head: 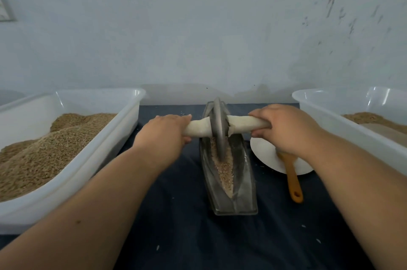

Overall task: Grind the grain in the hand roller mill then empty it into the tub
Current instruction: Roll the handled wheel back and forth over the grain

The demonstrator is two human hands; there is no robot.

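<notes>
Two white plastic tubs flanked the boat-shaped grey metal trough (242,199) on the dark counter (176,214): the left tub (92,159) heaped with brown grain (44,155), the right tub (330,120) holding little. Crushed grain lay under one grey metal wheel (219,126) in the trough, with the left grip (167,131) and right grip (284,129) each curled round its pale wooden axle (246,123). One white plate (266,155) and one orange wooden spoon (293,179) lay alongside, partly hidden by the right wrist.

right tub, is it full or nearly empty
Nearly empty: the right tub holds only a low layer of grain, far below its rim.

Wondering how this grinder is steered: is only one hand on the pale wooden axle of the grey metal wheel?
No, the left hand and right hand each grip one end of the pale wooden axle.
</notes>
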